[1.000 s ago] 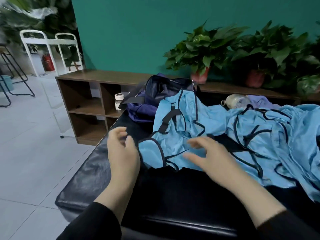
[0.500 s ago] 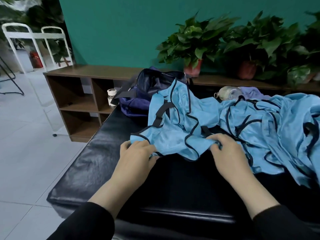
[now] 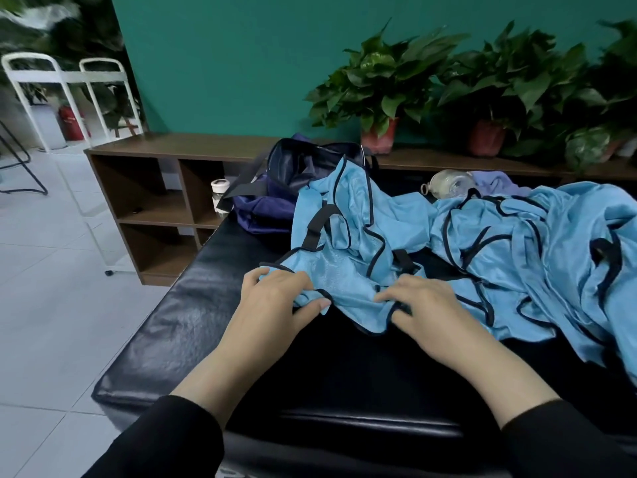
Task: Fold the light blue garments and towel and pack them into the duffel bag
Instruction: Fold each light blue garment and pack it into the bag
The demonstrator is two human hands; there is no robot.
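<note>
A light blue mesh garment with dark trim (image 3: pixel 344 236) lies crumpled on the black padded bench (image 3: pixel 193 322). My left hand (image 3: pixel 275 301) pinches its near left corner between thumb and fingers. My right hand (image 3: pixel 424 305) grips the near hem a little to the right. More light blue garments (image 3: pixel 537 257) are heaped on the right. The navy duffel bag (image 3: pixel 275 201) stands open at the bench's far end, partly covered by the garment. A pale purple cloth (image 3: pixel 496 182) shows behind the heap.
A clear bottle (image 3: pixel 448 184) lies beyond the garments. A brown shelf unit (image 3: pixel 155 188) with a small white-capped jar (image 3: pixel 219 194) stands behind the bench, potted plants (image 3: pixel 382 88) on top. White tiled floor (image 3: pixel 51 288) and a white rack (image 3: pixel 65 94) are to the left.
Both hands went from hovering open over the garment to taking hold of its near edge. The grasped edge has been drawn slightly toward me.
</note>
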